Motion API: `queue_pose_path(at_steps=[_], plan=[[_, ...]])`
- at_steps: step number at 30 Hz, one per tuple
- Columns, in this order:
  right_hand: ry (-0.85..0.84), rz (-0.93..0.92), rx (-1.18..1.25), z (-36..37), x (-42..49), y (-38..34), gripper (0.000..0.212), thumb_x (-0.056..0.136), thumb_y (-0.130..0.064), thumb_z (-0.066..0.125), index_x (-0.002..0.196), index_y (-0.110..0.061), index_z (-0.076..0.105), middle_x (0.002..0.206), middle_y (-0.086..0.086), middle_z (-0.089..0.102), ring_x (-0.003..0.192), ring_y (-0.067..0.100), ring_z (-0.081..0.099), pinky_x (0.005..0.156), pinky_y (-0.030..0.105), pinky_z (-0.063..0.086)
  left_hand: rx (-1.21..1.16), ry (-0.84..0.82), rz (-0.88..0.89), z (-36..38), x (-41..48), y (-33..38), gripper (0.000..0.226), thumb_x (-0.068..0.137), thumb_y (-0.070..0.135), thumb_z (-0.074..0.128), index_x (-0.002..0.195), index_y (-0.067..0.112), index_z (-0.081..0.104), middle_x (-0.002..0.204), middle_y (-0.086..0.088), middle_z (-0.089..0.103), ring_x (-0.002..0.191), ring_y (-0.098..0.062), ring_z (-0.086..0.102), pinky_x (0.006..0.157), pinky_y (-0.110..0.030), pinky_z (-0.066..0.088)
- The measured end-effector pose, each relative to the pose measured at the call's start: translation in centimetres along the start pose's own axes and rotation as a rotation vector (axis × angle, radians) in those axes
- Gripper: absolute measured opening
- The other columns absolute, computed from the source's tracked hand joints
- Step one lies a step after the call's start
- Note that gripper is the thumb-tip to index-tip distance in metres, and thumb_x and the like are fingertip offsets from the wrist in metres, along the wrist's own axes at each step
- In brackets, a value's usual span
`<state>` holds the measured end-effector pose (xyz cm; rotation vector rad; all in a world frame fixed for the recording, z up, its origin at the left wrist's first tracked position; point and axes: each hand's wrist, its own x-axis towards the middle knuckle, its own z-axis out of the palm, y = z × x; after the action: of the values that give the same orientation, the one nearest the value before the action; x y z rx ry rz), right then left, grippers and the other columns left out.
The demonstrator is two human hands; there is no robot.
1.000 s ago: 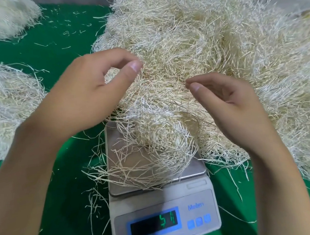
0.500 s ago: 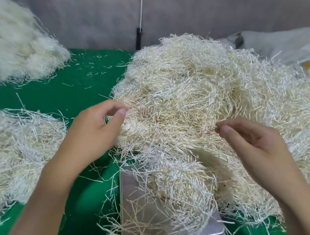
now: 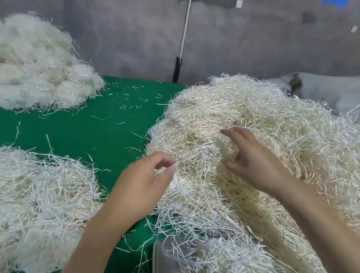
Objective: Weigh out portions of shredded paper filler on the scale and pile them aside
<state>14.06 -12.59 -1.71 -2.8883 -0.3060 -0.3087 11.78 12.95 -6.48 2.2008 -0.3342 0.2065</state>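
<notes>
My L hand [image 3: 144, 184] has thumb & fingers curled, pinching a small tuft [image 3: 161, 171] of filler at the left edge of the heap [image 3: 285, 129]. My R hand [image 3: 253, 166] is spread, fingers loosely bent, gripping nothing, at the heap top; touching or just above, can't tell. The heap fills the right of the green cloth [image 3: 90, 137]. The scale [image 3: 166, 271] sits at the bottom, below my hands, w/ a portion [image 3: 228, 267] on its pan, touching the heap. A pile [image 3: 30, 196] lies left, a far pile [image 3: 22, 64] at back left. A pole [image 3: 185, 24] leans on the wall [image 3: 130, 30]; a sack [image 3: 343, 92] is behind the heap at right.
</notes>
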Motion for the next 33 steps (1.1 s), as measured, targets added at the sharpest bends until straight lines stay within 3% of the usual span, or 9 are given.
queue_pose_path(at_steps=[5, 10, 14, 18, 22, 27, 29, 31, 33], plan=[[0.029, -0.141, -0.233, 1.5, 2.0, -1.4, 0.011, 0.095, -0.017, 0.058, 0.092, -0.021, 0.067, 0.089, -0.004, 0.067, 0.076, 0.011, 0.065, 0.062, 0.026, 0.056, -0.004, -0.05, 0.005, 1.1, 0.3, -0.5, 0.022, 0.094, 0.046, 0.053, 0.115, 0.052, 0.052, 0.109, 0.039, 0.052, 0.102, 0.023, 0.048, 0.092, -0.017, 0.046], [0.116, -0.326, -0.087, 1.5, 0.9, -4.3, 0.033, 0.092, -0.039, 0.047, 0.065, -0.024, 0.057, 0.055, -0.009, 0.05, 0.05, -0.003, 0.043, 0.045, 0.012, 0.024, -0.095, 0.009, 0.004, 1.7, 0.2, -0.2, 0.069, 0.08, 0.063, 0.063, 0.14, 0.054, 0.029, 0.134, 0.035, 0.037, 0.118, 0.006, 0.046, 0.1, -0.03, 0.041], [0.024, -0.297, 0.326, 2.0, 0.3, -5.4, 0.019, 0.092, -0.044, 0.06, 0.087, -0.028, 0.07, 0.067, -0.011, 0.06, 0.058, 0.008, 0.054, 0.049, 0.015, 0.039, -0.111, 0.061, -0.016, 2.3, 0.1, 0.5, 0.065, 0.086, 0.05, 0.065, 0.141, 0.056, 0.032, 0.135, 0.027, 0.039, 0.114, -0.009, 0.059, 0.087, -0.027, 0.047], [-0.148, -0.234, 0.377, 2.3, 0.2, -3.7, 0.061, 0.087, -0.058, 0.062, 0.141, -0.038, 0.045, 0.109, -0.013, 0.067, 0.086, 0.003, 0.065, 0.078, 0.025, 0.058, -0.248, 0.171, -0.135, 2.4, 0.6, 0.3, 0.048, 0.094, 0.048, 0.056, 0.139, 0.032, 0.05, 0.138, 0.02, 0.049, 0.112, 0.003, 0.056, 0.09, -0.022, 0.044], [-0.077, -0.294, 0.161, 3.6, 0.9, -1.1, 0.032, 0.094, -0.035, 0.062, 0.124, -0.021, 0.064, 0.081, -0.016, 0.063, 0.066, -0.005, 0.054, 0.069, 0.022, 0.049, -0.832, 0.166, -0.402, 1.2, 0.8, -0.1, 0.058, 0.091, 0.045, 0.062, 0.144, 0.03, 0.045, 0.144, 0.016, 0.045, 0.13, -0.006, 0.04, 0.111, -0.039, 0.031], [-0.002, -0.141, 0.248, 4.3, 1.2, 2.4, 0.023, 0.095, -0.011, 0.062, 0.113, -0.021, 0.07, 0.102, -0.014, 0.067, 0.084, -0.002, 0.061, 0.082, 0.025, 0.056, -1.146, 0.067, -0.413, -0.4, 0.5, 0.3, 0.083, 0.066, 0.044, 0.074, 0.14, 0.016, 0.049, 0.15, -0.009, 0.044, 0.144, -0.033, 0.03, 0.116, -0.06, 0.023], [0.051, -0.062, 0.24, 4.0, 1.5, 3.7, 0.023, 0.095, -0.007, 0.059, 0.11, -0.02, 0.07, 0.101, -0.013, 0.066, 0.082, -0.002, 0.06, 0.083, 0.03, 0.058, -1.163, 0.034, -0.435, -0.5, 0.2, 0.7, 0.062, 0.079, 0.041, 0.067, 0.134, 0.016, 0.055, 0.146, -0.014, 0.049, 0.138, -0.036, 0.041, 0.106, -0.061, 0.038], [0.067, 0.041, 0.216, 3.4, 1.9, 4.9, 0.027, 0.094, -0.005, 0.057, 0.116, -0.017, 0.068, 0.116, -0.006, 0.062, 0.091, 0.007, 0.061, 0.088, 0.027, 0.056, -1.136, 0.024, -0.395, -0.4, 0.3, 0.5, 0.025, 0.094, 0.033, 0.053, 0.102, 0.02, 0.073, 0.115, -0.017, 0.069, 0.103, -0.028, 0.069, 0.073, -0.046, 0.06], [0.057, 0.167, 0.176, 2.7, 2.1, 5.9, 0.028, 0.095, -0.014, 0.058, 0.122, -0.015, 0.063, 0.129, -0.002, 0.054, 0.096, 0.011, 0.059, 0.089, 0.022, 0.051, -1.144, 0.113, -0.345, -0.7, 0.4, 0.6, 0.037, 0.097, 0.024, 0.045, 0.069, 0.017, 0.068, 0.076, -0.007, 0.075, 0.063, -0.018, 0.073, 0.043, -0.031, 0.054]])
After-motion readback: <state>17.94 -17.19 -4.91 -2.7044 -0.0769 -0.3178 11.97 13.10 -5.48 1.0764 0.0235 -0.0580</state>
